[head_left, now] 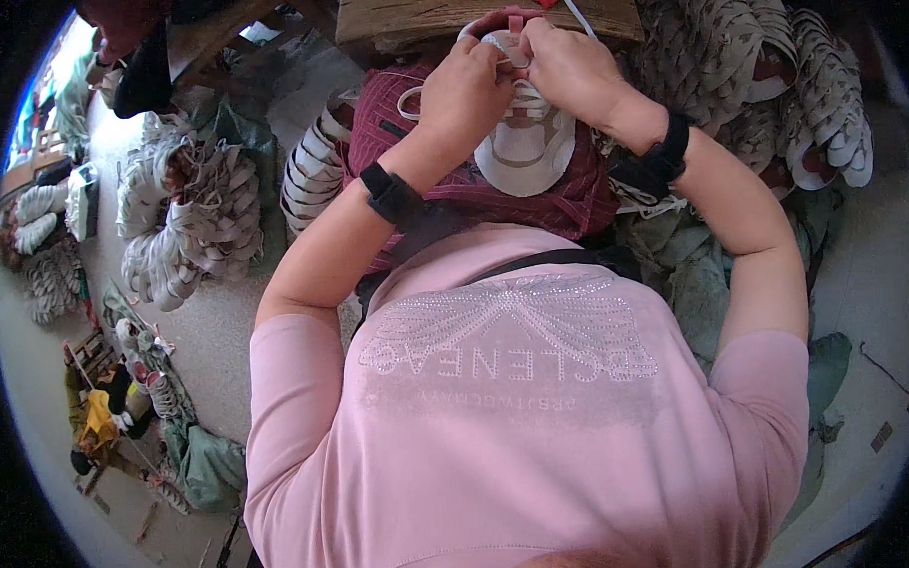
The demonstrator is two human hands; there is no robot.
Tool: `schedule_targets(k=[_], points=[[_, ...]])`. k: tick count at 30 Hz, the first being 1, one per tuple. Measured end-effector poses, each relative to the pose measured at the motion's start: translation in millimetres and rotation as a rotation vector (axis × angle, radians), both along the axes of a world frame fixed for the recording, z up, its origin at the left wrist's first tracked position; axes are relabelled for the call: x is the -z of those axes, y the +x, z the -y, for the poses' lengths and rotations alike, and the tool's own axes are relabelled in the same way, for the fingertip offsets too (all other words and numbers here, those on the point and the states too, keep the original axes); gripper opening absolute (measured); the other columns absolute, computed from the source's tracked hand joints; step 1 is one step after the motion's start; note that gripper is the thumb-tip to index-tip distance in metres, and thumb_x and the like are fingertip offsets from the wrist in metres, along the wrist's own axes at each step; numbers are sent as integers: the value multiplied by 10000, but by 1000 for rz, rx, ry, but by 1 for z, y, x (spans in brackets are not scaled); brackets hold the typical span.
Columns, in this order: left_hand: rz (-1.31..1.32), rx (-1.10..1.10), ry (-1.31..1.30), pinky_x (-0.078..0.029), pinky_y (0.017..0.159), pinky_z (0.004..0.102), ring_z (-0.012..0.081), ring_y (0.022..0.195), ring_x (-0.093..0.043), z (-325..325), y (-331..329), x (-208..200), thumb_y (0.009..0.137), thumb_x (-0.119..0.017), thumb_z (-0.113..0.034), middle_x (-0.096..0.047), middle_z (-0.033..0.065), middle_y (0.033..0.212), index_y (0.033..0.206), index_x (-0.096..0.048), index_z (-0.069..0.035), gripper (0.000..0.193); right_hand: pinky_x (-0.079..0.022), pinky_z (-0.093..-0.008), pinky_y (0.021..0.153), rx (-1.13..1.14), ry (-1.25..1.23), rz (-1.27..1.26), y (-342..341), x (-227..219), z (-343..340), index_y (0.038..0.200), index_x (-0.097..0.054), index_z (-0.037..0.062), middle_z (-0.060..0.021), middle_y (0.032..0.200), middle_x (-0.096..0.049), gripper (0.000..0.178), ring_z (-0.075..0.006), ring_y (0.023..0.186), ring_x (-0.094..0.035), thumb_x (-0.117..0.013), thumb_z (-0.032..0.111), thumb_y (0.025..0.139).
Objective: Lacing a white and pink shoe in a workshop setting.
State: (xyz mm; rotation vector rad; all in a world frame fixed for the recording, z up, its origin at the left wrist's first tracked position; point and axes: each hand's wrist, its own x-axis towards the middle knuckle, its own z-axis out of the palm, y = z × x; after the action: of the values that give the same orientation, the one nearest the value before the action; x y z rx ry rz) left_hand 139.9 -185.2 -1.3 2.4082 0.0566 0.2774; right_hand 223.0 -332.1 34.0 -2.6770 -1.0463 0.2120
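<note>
A white and beige shoe upper [526, 163] with a pinkish lining lies across my lap, its toe toward me. White shoelace [526, 99] crosses its front, and a loop of lace sticks out to the left of my left hand. My left hand [465, 95] is closed, thumb and fingers pinching the lace near the tongue. Close against it, my right hand [573, 75] is also closed, its fingertips on the lace at the upper's top opening. The fingertips partly cover the lace, so its exact path between them is hidden. Dark red striped cloth [393, 106] covers my lap under the upper.
A wooden bench top [385, 21] stands just beyond my hands, with red material and a white cord on it. Bundled shoe uppers [187, 208] lie on the floor at left; more stacked uppers [721, 44] rise at right. Green sacking [206, 468] lies lower left.
</note>
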Motion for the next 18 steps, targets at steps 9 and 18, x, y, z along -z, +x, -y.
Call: schedule_targets(k=[9,18], points=[[-71,55,43,-515,818,436,369,952,-622,-4,2,-1,772,-673,-156,-613,172,1083,959,-695,-69,207,-495,-440,696,-79,67,-122,5,-4,4,1003,-575,86,-141,849,-662,190,-349,828,-645,-619,120,821],[-52,20,37,-522,799,447,375,938,-629,-1,1,-3,766,-676,-159,-611,184,1096,912,-676,-49,182,-491,-462,665,-46,22,62,-10,-1,-1,1017,-550,86,-141,854,-661,187,-363,808,-642,-574,132,838]])
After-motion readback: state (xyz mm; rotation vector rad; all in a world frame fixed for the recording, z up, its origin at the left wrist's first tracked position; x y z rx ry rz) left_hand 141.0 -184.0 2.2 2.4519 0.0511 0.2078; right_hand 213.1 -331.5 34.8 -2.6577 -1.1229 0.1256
